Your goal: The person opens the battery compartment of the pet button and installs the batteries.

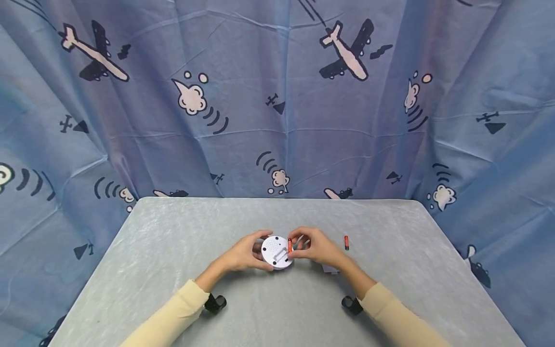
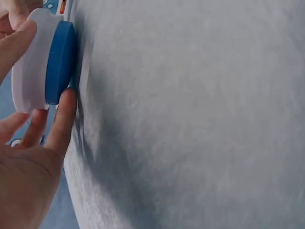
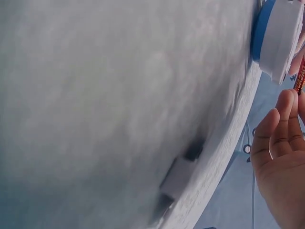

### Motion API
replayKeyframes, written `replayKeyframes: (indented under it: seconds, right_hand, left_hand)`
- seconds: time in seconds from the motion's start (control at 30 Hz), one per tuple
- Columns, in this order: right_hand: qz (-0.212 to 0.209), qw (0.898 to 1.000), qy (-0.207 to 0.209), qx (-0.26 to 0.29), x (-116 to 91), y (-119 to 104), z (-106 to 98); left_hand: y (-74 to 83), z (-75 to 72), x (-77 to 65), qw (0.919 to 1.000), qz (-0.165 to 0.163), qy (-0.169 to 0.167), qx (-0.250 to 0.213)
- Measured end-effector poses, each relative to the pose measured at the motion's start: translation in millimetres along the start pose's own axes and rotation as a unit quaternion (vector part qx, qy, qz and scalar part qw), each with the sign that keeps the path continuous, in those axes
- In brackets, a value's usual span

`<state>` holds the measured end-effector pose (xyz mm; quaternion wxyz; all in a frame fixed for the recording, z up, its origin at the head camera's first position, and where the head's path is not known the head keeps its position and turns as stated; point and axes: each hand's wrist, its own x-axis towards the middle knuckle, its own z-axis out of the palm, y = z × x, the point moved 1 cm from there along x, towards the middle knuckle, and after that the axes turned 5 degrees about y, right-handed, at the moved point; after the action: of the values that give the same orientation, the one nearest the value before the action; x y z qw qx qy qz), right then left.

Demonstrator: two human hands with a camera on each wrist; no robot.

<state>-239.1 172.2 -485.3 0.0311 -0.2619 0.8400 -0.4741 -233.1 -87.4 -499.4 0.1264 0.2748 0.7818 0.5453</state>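
Note:
My left hand grips a round white device by its side, thumb and fingers spread around the rim. Its white face, with small holes and a rectangular battery recess, is turned up in the head view. A blue base shows under the white body in the left wrist view. Over the right part of the face, my right hand pinches a red battery, held lengthwise beside the recess. In the right wrist view the battery is partly cut off by the frame edge.
A second red battery lies on the grey table, right of my right hand. A small pale cover piece lies partly hidden under my right wrist. Behind the table hangs a blue curtain with printed airplanes.

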Motion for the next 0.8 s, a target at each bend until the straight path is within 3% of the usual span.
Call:
replayKeyframes:
  seconds: [0.17,0.43,0.5,0.7,0.8]
  right_hand:
    - [0.01,1.0,0.004,-0.002,2.6,-2.1,4.7]
    - [0.01,1.0,0.024,-0.005,10.8,-4.5,12.1]
    - [0.008,1.0,0.025,-0.009,13.4,-5.2,14.2]
    - [0.019,1.0,0.021,-0.008,17.0,-5.8,17.1]
    - [0.023,1.0,0.019,-0.004,16.6,-5.2,16.8]
  left_hand:
    - [-2.1,6.6,1.6,0.9956,0.016,0.042,0.083]
    - [-3.5,11.2,3.9,0.9922,0.023,0.099,0.072]
    - [-3.3,11.0,3.6,0.992,0.023,0.099,0.074]
    - [0.7,7.9,0.3,0.9981,0.007,0.06,-0.015]
    - [2.7,7.2,-0.6,0.998,-0.007,0.054,-0.034]
